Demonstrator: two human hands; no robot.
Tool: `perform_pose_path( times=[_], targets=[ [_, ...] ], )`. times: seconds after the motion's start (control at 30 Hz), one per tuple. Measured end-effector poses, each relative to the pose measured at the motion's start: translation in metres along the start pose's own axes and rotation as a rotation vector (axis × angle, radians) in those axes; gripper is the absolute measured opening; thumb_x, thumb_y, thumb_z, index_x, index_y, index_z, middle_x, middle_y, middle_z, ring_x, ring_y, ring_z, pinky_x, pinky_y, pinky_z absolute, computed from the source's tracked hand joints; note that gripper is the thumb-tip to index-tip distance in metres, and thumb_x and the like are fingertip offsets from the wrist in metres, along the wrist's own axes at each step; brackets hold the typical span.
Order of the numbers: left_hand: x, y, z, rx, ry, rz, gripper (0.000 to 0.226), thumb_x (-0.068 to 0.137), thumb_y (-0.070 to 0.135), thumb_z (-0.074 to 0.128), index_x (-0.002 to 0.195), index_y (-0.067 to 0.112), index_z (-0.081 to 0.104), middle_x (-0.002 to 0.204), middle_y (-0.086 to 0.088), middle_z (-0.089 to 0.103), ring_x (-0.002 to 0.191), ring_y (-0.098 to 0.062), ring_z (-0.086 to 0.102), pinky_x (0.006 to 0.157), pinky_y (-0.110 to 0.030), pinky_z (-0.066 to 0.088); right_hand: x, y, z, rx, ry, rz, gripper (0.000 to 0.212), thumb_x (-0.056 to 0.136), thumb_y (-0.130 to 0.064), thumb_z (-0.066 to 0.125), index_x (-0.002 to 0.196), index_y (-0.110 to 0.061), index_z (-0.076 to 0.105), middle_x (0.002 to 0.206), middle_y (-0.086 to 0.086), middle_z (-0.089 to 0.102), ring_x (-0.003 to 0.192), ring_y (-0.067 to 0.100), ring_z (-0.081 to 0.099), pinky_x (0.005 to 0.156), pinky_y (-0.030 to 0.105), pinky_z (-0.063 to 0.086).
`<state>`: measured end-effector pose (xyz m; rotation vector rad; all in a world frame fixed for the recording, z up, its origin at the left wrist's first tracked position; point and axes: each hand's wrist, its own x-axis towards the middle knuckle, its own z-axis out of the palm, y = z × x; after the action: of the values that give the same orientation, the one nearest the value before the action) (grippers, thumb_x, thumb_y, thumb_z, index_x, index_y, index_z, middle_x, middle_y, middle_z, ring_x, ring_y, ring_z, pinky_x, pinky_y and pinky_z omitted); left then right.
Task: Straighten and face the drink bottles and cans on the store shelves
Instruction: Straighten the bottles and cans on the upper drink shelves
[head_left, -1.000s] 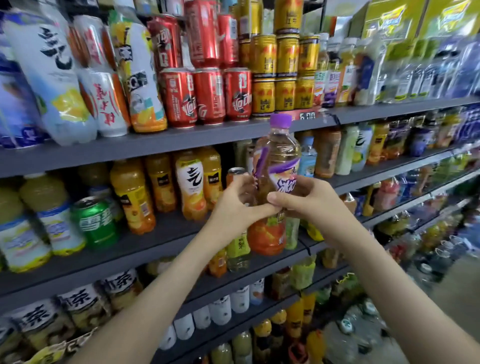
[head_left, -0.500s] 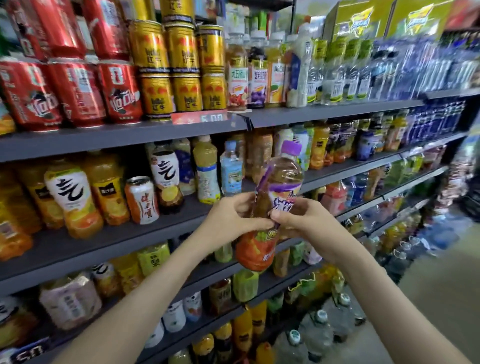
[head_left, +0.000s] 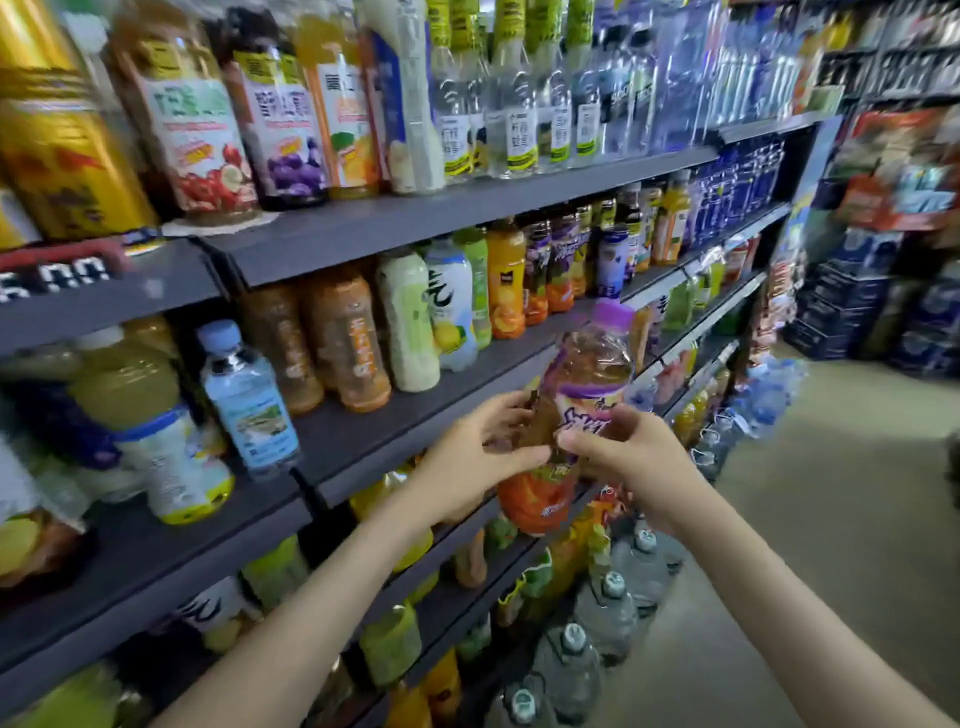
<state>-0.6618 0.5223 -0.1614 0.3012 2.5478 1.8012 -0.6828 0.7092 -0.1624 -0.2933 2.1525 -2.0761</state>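
My left hand (head_left: 480, 457) and right hand (head_left: 628, 457) both grip the bottle (head_left: 592, 364) mid-label, cap up above the grip, shelf (head_left: 395, 431) just past the left.

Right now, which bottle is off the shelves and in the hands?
The purple-capped bottle with amber drink, gripped by the left hand and right hand; every other one stands on a shelf or the floor.

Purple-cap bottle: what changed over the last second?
The left hand and right hand carried the purple-cap bottle rightward along the shelf, past the gold cans; it now tilts slightly right. Unchanged: both hands still grip its middle, off the shelf.
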Motion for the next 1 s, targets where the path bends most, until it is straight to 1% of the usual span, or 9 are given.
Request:
perform_pose_path(
  times=[0.07, 0.17, 0.33, 0.43, 0.5, 0.6, 0.73, 0.8, 1.0],
  targets=[
    [0.035, -0.003, 0.015, -0.007, 0.029, 0.002, 0.045, 0.086, 0.030, 0.067, 0.127, 0.034, 0.049, 0.123, 0.010, 0.057, 0.110, -0.003, 0.057, 0.094, -0.026, 0.048, 0.020, 0.005, -0.035, 0.038, 0.102, -0.001, 0.032, 0.067, -0.023, 0.082, 0.094, -0.016, 0.067, 0.080, -0.003, 0.074, 0.079, 0.015, 0.071, 0.071, 0.030, 0.058],
    [0.085, -0.011, 0.038, 0.052, 0.114, -0.013, 0.037, 0.090, 0.031, 0.062, 0.125, 0.029, 0.052, 0.120, 0.008, 0.060, 0.106, -0.006, 0.059, 0.095, -0.034, 0.049, 0.053, 0.014, -0.088, 0.054, 0.216, -0.003, 0.039, 0.062, -0.025, 0.083, 0.096, -0.013, 0.068, 0.088, 0.001, 0.074, 0.081, 0.016, 0.071, 0.068, 0.030, 0.057],
    [0.171, -0.011, 0.078, 0.133, 0.263, -0.021, 0.029, 0.092, 0.026, 0.059, 0.119, 0.030, 0.052, 0.113, 0.008, 0.062, 0.096, -0.003, 0.059, 0.081, -0.020, 0.048, 0.115, 0.030, -0.169, 0.055, 0.287, -0.016, 0.061, 0.053, -0.031, 0.085, 0.104, -0.006, 0.065, 0.097, 0.010, 0.072, 0.087, 0.027, 0.070, 0.072, 0.035, 0.059],
    [0.224, -0.007, 0.111, 0.190, 0.347, -0.027, 0.034, 0.092, 0.028, 0.058, 0.125, 0.027, 0.051, 0.111, 0.008, 0.062, 0.097, -0.006, 0.059, 0.071, -0.014, 0.045, 0.154, 0.038, -0.217, 0.029, 0.246, -0.055, 0.048, 0.053, -0.030, 0.085, 0.093, -0.011, 0.066, 0.085, 0.007, 0.072, 0.077, 0.027, 0.069, 0.062, 0.031, 0.057],
    [0.259, -0.005, 0.132, 0.220, 0.413, -0.041, 0.039, 0.093, 0.026, 0.058, 0.131, 0.025, 0.049, 0.112, 0.007, 0.061, 0.093, -0.004, 0.057, 0.071, -0.014, 0.044, 0.182, 0.042, -0.247, 0.003, 0.215, -0.070, 0.047, 0.052, -0.032, 0.085, 0.091, -0.014, 0.067, 0.084, 0.004, 0.074, 0.080, 0.026, 0.069, 0.071, 0.038, 0.057],
    [0.302, -0.004, 0.154, 0.276, 0.527, -0.057, 0.045, 0.092, 0.025, 0.058, 0.135, 0.024, 0.046, 0.113, 0.006, 0.060, 0.080, 0.004, 0.054, 0.060, -0.004, 0.041, 0.225, 0.041, -0.285, -0.041, 0.157, -0.097, 0.031, 0.063, -0.025, 0.084, 0.087, -0.019, 0.066, 0.071, -0.011, 0.072, 0.070, 0.007, 0.068, 0.071, 0.030, 0.052],
    [0.342, -0.011, 0.165, 0.348, 0.660, -0.085, 0.049, 0.091, 0.029, 0.060, 0.137, 0.026, 0.043, 0.119, 0.005, 0.057, 0.090, -0.004, 0.058, 0.074, -0.021, 0.048, 0.282, 0.039, -0.311, -0.043, 0.046, -0.137, 0.027, 0.068, -0.022, 0.083, 0.089, -0.019, 0.066, 0.073, -0.012, 0.072, 0.071, 0.005, 0.067, 0.068, 0.025, 0.051],
    [0.360, -0.015, 0.163, 0.382, 0.718, -0.098, 0.051, 0.091, 0.029, 0.060, 0.138, 0.027, 0.041, 0.123, 0.003, 0.055, 0.098, -0.009, 0.057, 0.082, -0.027, 0.051, 0.309, 0.040, -0.313, -0.041, 0.009, -0.147, 0.027, 0.068, -0.025, 0.083, 0.089, -0.020, 0.067, 0.076, -0.010, 0.071, 0.073, 0.008, 0.066, 0.070, 0.029, 0.053],
    [0.423, -0.023, 0.152, 0.426, 0.832, -0.078, 0.063, 0.090, 0.027, 0.061, 0.144, 0.033, 0.030, 0.127, 0.000, 0.053, 0.105, -0.013, 0.056, 0.089, -0.038, 0.051, 0.391, 0.039, -0.314, -0.020, -0.126, -0.170, 0.045, 0.061, -0.029, 0.084, 0.101, -0.015, 0.068, 0.092, -0.001, 0.074, 0.088, 0.015, 0.069, 0.077, 0.031, 0.052]
  ],
)
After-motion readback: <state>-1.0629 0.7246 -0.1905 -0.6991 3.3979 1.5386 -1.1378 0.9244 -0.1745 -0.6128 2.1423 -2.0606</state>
